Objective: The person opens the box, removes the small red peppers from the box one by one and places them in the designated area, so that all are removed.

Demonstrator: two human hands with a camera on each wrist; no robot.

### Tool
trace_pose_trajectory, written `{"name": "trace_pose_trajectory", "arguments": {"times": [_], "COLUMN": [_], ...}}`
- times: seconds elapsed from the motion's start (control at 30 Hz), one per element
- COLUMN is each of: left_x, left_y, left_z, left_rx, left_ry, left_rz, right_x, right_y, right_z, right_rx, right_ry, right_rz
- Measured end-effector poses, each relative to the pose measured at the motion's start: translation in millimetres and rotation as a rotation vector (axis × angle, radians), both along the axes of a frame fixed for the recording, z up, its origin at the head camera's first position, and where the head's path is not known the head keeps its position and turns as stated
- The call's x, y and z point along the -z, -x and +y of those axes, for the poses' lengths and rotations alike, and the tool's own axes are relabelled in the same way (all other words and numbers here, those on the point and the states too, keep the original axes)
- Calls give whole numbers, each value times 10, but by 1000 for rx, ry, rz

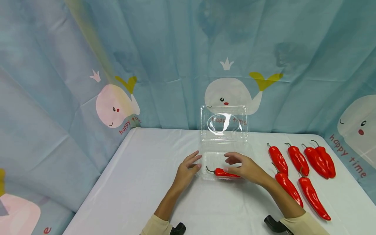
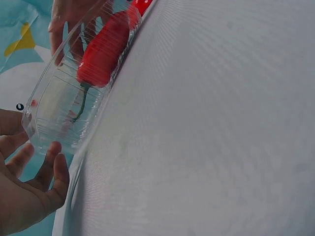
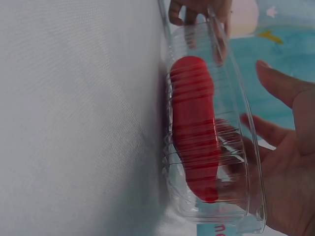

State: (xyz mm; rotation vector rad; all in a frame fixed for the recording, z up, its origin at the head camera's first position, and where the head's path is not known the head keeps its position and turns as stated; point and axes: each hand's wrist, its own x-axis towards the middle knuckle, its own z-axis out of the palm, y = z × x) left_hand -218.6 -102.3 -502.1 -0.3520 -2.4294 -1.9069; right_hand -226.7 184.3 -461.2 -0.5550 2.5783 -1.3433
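Observation:
A clear plastic clamshell box (image 1: 211, 158) stands on the white table with its lid (image 1: 224, 111) raised at the back. Inside, along the front wall, lies one red pepper (image 1: 224, 173), its green stem to the left. My left hand (image 1: 185, 173) is at the box's left end, fingers loosely bent; in the left wrist view they are close to the clear wall, and contact is hard to tell. Over the box's right side hovers my right hand (image 1: 245, 168), thumb and fingers apart. The right wrist view shows the pepper (image 3: 194, 123) through the ribbed wall, with no fingers gripping it.
Several red peppers (image 1: 298, 160) lie in two loose rows on the right of the table, some beside my right forearm. A blue curtain (image 1: 176, 65) with whale prints hangs behind the table's far edge. White tablecloth (image 1: 141, 169) extends left of the box.

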Motion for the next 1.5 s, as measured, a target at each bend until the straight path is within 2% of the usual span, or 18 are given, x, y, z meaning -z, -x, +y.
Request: {"name": "trace_pose_trajectory", "arguments": {"times": [0.53, 0.77, 1.5], "left_x": [-17, -15, -14], "left_y": [13, 12, -1], "left_z": [15, 14, 21], "left_rx": [-4, -6, -7], "left_ry": [22, 18, 9], "left_rz": [6, 2, -4], "right_x": [-16, 5, 39], "right_y": [119, 157, 223], "right_z": [-28, -48, -88], "right_rx": [-112, -126, -119], "right_ry": [1, -23, -117], "right_rz": [-79, -107, -93]}}
